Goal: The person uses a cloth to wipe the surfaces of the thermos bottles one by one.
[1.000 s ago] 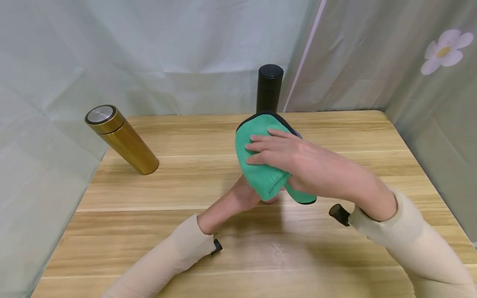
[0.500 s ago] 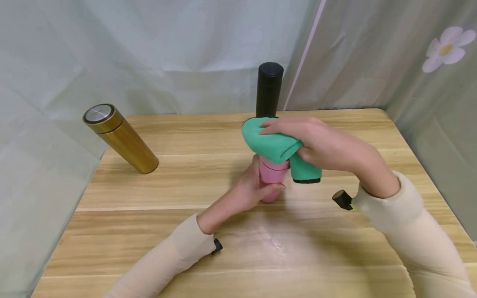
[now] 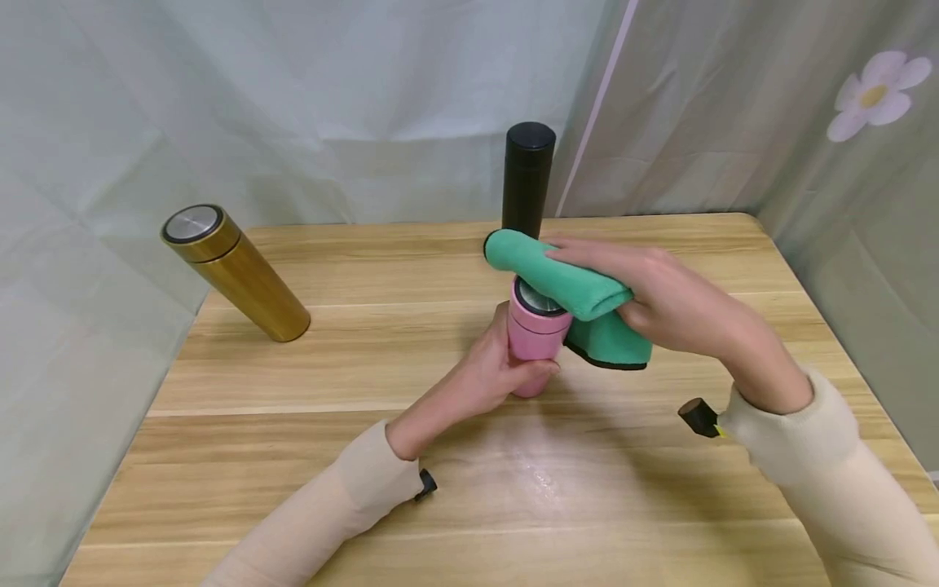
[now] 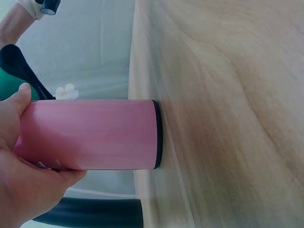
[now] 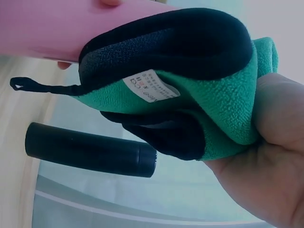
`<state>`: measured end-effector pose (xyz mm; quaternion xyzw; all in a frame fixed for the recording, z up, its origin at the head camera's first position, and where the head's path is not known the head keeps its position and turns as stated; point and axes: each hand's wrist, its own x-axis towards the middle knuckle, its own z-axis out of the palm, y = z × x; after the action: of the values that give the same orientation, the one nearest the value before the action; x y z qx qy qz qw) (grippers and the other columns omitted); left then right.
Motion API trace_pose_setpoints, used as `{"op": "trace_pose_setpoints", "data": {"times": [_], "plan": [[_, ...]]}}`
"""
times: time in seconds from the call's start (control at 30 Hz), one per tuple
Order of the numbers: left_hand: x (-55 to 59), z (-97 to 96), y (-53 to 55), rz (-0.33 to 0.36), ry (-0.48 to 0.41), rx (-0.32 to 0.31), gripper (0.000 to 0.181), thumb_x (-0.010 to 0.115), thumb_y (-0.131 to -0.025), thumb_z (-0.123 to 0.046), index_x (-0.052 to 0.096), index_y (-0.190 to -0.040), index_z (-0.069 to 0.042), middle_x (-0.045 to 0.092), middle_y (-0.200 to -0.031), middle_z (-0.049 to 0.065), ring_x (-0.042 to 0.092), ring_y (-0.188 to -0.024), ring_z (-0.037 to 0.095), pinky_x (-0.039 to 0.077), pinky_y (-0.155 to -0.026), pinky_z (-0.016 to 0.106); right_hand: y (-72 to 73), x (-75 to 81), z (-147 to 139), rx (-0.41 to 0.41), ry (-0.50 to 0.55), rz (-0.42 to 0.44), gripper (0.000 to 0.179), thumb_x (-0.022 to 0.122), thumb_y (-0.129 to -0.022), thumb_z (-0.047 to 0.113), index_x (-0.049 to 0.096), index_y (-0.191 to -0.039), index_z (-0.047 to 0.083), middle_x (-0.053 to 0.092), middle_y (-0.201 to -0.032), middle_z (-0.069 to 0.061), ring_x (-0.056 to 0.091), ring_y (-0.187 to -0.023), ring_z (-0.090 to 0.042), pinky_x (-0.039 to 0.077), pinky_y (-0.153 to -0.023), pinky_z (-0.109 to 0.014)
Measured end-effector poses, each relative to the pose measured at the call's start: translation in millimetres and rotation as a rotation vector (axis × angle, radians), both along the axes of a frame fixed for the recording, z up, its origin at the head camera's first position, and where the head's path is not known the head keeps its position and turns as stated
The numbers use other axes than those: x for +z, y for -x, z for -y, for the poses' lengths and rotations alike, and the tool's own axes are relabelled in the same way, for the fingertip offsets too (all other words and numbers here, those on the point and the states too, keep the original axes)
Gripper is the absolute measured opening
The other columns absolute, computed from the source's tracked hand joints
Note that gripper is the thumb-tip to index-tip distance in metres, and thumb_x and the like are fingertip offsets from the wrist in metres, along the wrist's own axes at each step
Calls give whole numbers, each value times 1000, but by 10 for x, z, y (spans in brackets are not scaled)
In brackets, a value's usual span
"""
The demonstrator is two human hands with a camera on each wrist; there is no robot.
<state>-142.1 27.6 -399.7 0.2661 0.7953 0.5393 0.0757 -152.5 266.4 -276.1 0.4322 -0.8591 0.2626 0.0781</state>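
Observation:
A pink thermos flask [image 3: 538, 338] with a silver-topped lid stands on the table, and my left hand [image 3: 487, 375] grips it round the body. In the left wrist view the flask's dark base [image 4: 158, 134] meets the tabletop. My right hand [image 3: 678, 297] holds a folded green cloth [image 3: 561, 273] with black edging against the right side of the lid. Part of the lid's top is covered by the cloth. The right wrist view shows the cloth's white label [image 5: 149, 86] and black hanging loop [image 5: 42, 87], with the fingers mostly hidden behind the folds.
A black flask [image 3: 526, 179] stands upright at the back of the wooden table [image 3: 352, 359]. At the left stands a gold flask [image 3: 238, 273] with a silver-topped lid. Small wet-looking marks [image 3: 543, 481] lie near the front. Curtains [image 3: 367, 114] hang behind the table.
My right hand has drawn the cloth down and to the right, off part of the lid, so the pink flask and its silver top now show. The left hand has kept its hold.

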Motion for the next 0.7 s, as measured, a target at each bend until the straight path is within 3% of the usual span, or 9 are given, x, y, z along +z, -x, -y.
{"op": "trace_pose_setpoints", "data": {"times": [0.3,0.43,0.6,0.7], "plan": [[9,-2,4,62,-49,-13,86,83,-91,-22,25,-154,-9,46,-142,6,52,-125,18,43,-110,41,-163,-43,-92,-64,-18,-9,93,43,-75,-31,52,-153,19,56,-150,0,57,-134,-26,49,-104,-48],[19,-11,8,75,-70,-12,85,83,-90,-20,26,-153,-9,47,-142,6,52,-126,18,42,-112,41,-249,-70,-152,-72,-16,-35,99,43,-69,-33,50,-154,17,56,-149,-2,59,-130,-28,50,-101,-37],[22,-15,10,75,-68,-10,85,83,-90,-20,26,-152,-10,47,-142,4,51,-127,17,41,-112,40,-369,-107,-208,-66,2,-71,98,44,-67,-31,50,-154,14,58,-148,-2,61,-126,-26,42,-104,-17],[16,-18,6,75,-64,-4,85,83,-90,-20,26,-153,-10,47,-141,3,51,-127,17,42,-112,41,-457,-122,-233,-69,6,-84,95,48,-67,-29,51,-152,13,59,-146,-4,63,-124,-26,37,-105,-12]]}}
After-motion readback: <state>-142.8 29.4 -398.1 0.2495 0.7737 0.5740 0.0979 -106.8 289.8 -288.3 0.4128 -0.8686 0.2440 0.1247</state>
